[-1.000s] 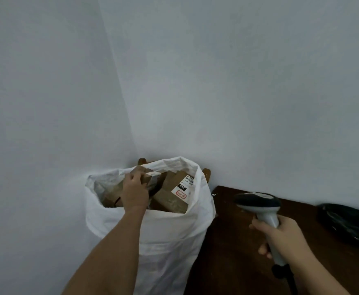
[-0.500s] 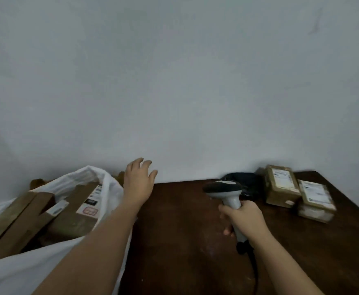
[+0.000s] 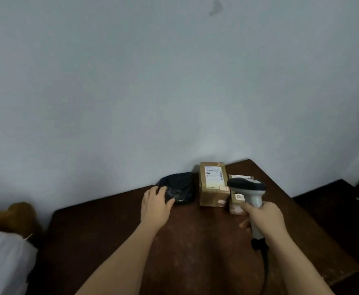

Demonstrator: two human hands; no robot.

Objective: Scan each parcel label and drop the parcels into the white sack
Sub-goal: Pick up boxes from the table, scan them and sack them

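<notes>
On the dark, scuffed wooden desk [image 3: 195, 241], the left hand [image 3: 155, 205] lies with fingers relaxed and spread against a crinkled black plastic parcel [image 3: 179, 188] at 12 o'clock. At 1 o'clock stands a taped cardboard box [image 3: 213, 184] with a white label. The right hand [image 3: 263, 220] grips a smooth grey scanner [image 3: 247, 188]. The woven white sack [image 3: 4, 258] sits at 8 o'clock.

- Dark brown wooden desk [image 3: 195, 241], its top worn and dully matt.
- Black parcel [image 3: 179, 188] in glossy, crinkled plastic wrap.
- Brown cardboard parcel [image 3: 213, 185], matt, with a white paper label.
- Scanner [image 3: 248, 192] in smooth grey and black plastic.
- White sack [image 3: 2, 260] of matt, woven-looking cloth.
- Painted wall [image 3: 174, 81], flat matt.
</notes>
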